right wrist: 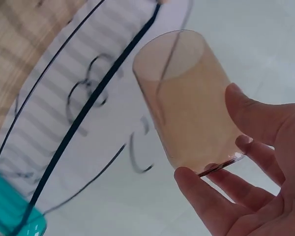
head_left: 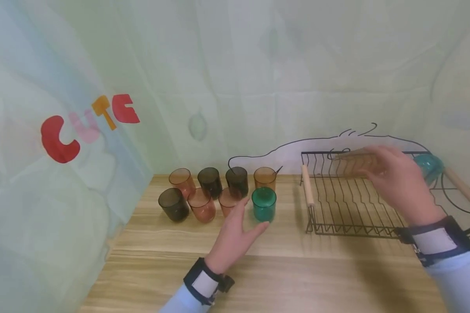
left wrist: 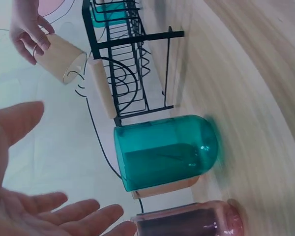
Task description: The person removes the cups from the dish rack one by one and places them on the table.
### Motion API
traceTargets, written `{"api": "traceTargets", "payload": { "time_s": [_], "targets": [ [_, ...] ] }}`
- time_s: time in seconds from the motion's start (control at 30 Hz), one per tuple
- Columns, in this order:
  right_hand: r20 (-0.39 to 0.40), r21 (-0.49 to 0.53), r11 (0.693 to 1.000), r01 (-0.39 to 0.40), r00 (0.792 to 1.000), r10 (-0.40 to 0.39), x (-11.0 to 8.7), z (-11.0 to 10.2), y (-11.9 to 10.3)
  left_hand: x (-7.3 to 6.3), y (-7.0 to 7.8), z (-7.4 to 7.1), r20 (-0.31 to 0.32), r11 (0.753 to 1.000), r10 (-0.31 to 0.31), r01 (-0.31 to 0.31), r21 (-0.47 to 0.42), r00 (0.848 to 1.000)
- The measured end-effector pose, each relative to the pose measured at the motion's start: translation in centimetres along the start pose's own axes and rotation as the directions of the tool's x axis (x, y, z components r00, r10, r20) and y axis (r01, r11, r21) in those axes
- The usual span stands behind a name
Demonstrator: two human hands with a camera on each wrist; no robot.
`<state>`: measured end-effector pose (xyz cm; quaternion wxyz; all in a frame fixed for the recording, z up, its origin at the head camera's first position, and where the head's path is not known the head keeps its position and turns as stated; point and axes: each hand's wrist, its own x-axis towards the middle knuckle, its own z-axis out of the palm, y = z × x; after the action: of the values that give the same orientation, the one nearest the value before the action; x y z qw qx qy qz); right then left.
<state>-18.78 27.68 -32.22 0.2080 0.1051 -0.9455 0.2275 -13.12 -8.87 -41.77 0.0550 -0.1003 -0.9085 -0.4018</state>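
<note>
My right hand (head_left: pixel 395 184) grips a pale amber drinking glass (right wrist: pixel 191 110) by its base end, thumb on one side and fingers on the other. In the head view it is above the black wire dish rack (head_left: pixel 337 235); the right wrist view shows the glass tilted. My left hand (head_left: pixel 233 239) has its thumb and fingers spread and holds nothing. Just beyond its fingertips a green drinking glass (head_left: pixel 264 206) stands upright on the table. In the left wrist view that green glass (left wrist: pixel 167 152) stands apart from the hand.
Behind and left of the green glass stand several glasses: an amber one (head_left: pixel 264 177), pink ones (head_left: pixel 201 206) and dark grey ones (head_left: pixel 174 205). A teal glass (head_left: pixel 428 167) lies at the rack's right end. The rack has wooden handles (head_left: pixel 307 184). A printed curtain (head_left: pixel 235 87) hangs behind.
</note>
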Motion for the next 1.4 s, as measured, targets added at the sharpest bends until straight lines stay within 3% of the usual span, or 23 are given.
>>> {"api": "traceTargets", "payload": {
  "time_s": [0.13,0.27,0.37,0.57,0.77,1.0,1.1,1.23,1.4],
  "targets": [
    [-0.102,0.049,0.997,0.058,0.993,-0.053,-0.9,0.9,-1.9,0.3,0.7,-0.1,-0.04,0.993,-0.033,0.028,-0.116,0.999],
    [-0.15,0.13,0.99,0.055,0.988,-0.036,-1.7,2.1,-3.7,0.4,1.3,-0.3,-0.053,0.966,-0.073,0.058,-0.251,0.996],
    [-0.14,0.225,0.974,0.023,0.99,0.009,-2.2,3.1,-4.6,0.5,1.7,-0.5,-0.054,0.949,-0.092,0.071,-0.308,0.994],
    [-0.099,0.445,0.892,-0.076,0.986,0.134,-3.2,5.3,-6.3,0.8,2.2,-0.4,-0.06,0.939,-0.087,0.062,-0.339,0.994],
    [-0.08,0.534,0.836,-0.122,0.978,0.194,-4.1,7.2,-7.9,0.9,2.8,-0.2,-0.048,0.937,-0.082,0.06,-0.343,0.996],
    [0.032,0.638,0.748,-0.183,0.977,0.212,-5.1,6.5,-12.3,1.6,3.2,0.1,0.003,0.888,-0.102,0.092,-0.451,0.995],
    [0.045,0.67,0.719,-0.185,0.977,0.209,-5.2,7.0,-12.6,1.9,3.3,0.3,0.024,0.869,-0.11,0.108,-0.483,0.994],
    [0.074,0.727,0.658,-0.198,0.975,0.211,-5.3,7.8,-12.2,2.4,3.5,0.6,0.039,0.845,-0.125,0.127,-0.52,0.991],
    [0.111,0.778,0.588,-0.221,0.97,0.218,-5.4,9.2,-11.4,2.9,4.0,0.8,0.039,0.796,-0.131,0.128,-0.591,0.991]
  ]
}}
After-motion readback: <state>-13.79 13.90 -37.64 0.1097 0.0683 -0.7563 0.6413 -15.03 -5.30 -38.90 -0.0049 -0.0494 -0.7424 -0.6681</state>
